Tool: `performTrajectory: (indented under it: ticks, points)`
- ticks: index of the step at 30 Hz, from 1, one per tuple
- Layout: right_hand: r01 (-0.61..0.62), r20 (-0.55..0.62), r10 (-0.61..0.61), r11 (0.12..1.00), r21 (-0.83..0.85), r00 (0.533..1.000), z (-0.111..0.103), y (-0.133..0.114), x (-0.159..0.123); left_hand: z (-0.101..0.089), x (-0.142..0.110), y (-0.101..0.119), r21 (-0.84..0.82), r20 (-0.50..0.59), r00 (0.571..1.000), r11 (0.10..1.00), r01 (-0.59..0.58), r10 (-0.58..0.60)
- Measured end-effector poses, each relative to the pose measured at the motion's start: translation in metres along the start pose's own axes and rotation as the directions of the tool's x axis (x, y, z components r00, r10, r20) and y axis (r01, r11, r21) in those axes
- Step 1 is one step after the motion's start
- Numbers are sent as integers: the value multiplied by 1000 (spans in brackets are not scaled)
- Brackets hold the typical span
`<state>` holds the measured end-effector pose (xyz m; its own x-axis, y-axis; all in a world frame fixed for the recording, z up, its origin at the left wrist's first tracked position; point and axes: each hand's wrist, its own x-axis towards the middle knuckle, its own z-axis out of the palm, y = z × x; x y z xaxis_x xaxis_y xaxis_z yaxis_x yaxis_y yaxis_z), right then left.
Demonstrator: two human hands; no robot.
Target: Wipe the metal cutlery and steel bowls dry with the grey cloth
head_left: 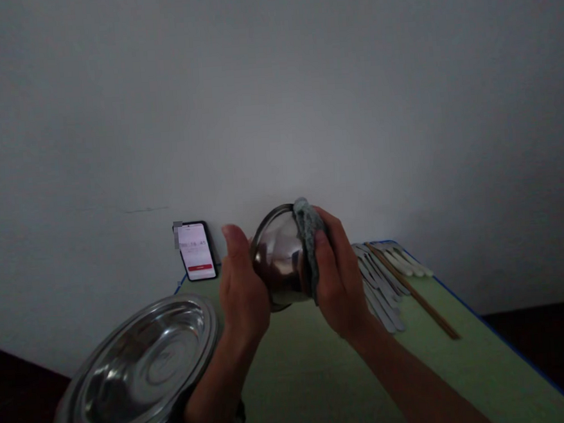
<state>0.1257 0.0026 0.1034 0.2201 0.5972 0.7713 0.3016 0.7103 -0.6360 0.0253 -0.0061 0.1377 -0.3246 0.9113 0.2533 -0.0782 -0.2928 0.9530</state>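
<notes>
A shiny metal bowl (280,257) is held up above the table, tilted so that its rounded outside faces me. My left hand (243,285) grips it at the left edge, thumb pointing up and the other fingers hidden behind the bowl. On the opposite side, my right hand (339,272) is closed around a grey-green cloth (309,225). That cloth is folded over the bowl's right rim and pressed against the metal.
Large metal basins or trays (148,369) lie at the table's left. A phone (198,249) showing a timer leans on the wall. Several metal utensils (382,295), wooden chopsticks (418,295) and white-handled cutlery (406,261) lie right on the green tabletop (303,377).
</notes>
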Motion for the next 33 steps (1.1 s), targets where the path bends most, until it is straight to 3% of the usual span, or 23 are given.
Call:
performTrajectory:
  ticks: [5, 11, 13, 15, 19, 22, 25, 28, 30, 33]
  points:
    - [244, 149, -221, 957, -160, 964, 0, -5, -4, -1, 2, -1, 14, 173, 985, 1000, 0, -3]
    - [290, 213, -252, 941, -174, 944, 6, -6, -9, -6, 8, -3, 57, 209, 978, 998, -7, -5]
    - [252, 234, -220, 961, -115, 947, 4, -2, -5, -9, 11, -4, 59, 241, 970, 998, -1, -14]
    - [126, 221, -114, 991, -44, 969, -1, 4, 2, -10, 13, -3, 98, 290, 956, 995, 23, -50]
    - [-185, -5, 186, 977, 105, 982, -17, 17, 21, -10, 16, -4, 300, 388, 911, 954, 19, -140]
    - [-190, -120, 219, 959, 212, 968, -27, 14, 29, -9, 18, -7, 386, 431, 891, 921, -41, -141]
    - [-177, 65, 167, 958, 225, 984, -29, 4, 27, -9, 20, -9, 369, 442, 892, 925, -89, -91]
    - [-163, 310, 131, 983, 81, 942, -23, -1, 18, -11, 21, -8, 295, 438, 899, 947, -130, -13]
    - [-116, 393, 115, 993, -22, 912, -20, 1, 15, -13, 21, -6, 277, 446, 895, 947, -164, 25]
    - [-103, 430, 110, 994, -38, 896, -22, 5, 19, -13, 19, -5, 260, 482, 875, 949, -179, 33]
